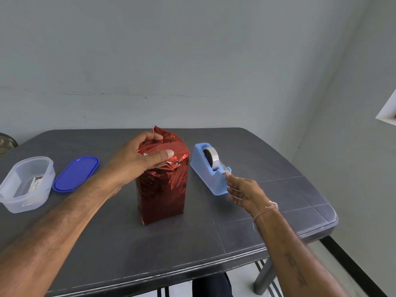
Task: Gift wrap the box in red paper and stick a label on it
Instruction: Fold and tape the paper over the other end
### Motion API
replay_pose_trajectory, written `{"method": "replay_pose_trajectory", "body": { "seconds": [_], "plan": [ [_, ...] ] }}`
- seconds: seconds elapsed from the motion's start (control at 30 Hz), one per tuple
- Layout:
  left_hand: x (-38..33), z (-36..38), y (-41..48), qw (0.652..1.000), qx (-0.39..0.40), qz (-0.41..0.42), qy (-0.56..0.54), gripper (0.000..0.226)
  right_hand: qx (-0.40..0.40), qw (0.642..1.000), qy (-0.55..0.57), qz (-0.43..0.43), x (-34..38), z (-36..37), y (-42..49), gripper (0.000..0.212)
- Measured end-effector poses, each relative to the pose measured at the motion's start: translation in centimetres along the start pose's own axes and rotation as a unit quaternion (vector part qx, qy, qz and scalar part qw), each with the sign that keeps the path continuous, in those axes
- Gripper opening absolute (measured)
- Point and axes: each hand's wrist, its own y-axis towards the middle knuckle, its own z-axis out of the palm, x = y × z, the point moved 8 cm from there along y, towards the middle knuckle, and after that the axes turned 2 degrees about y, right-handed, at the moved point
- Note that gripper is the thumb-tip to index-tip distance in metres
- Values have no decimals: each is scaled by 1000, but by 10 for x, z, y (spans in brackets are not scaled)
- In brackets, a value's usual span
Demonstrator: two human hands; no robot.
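Red foil paper (162,189) is looking slippery, springy; left hand (137,159) is gripping its top folds, right hand (244,189) is touching tape (211,157), grip unclear.

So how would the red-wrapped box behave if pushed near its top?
Box stands tall on a narrow base, so it would probably tip rather than slide. Its glossy foil looks slippery and crinkly, likely denting under the left hand.

Room to pass along table (171,249) front; box (160,189) ctr, dispenser (205,170) just R, tub (32,202) + lid (76,174) L.
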Motion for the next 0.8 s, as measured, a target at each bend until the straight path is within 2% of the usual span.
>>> {"method": "replay_pose_trajectory", "body": {
  "seconds": [0.17, 0.27, 0.5, 0.67, 0.8],
  "plan": [
    [0, 0, -1, 1000, 4, -3, -5, 44, -5, 997, 74, -9, -13, 6, 0, 24],
    [1, 0, -1, 1000, 4, -5, -8, 44, -5, 996, 85, -27, -18, 6, 4, 28],
    [3, 0, 0, 1000, 7, -3, -2, 46, -47, 995, 49, -70, -13, 11, 3, 23],
    [1, -1, 0, 1000, 12, -2, -7, 45, -115, 987, -45, -105, -25, 4, 6, 15],
    [4, -1, 0, 1000, 17, -1, -16, 48, -33, 998, 12, -52, -26, 10, -5, 16]
  ]
}}
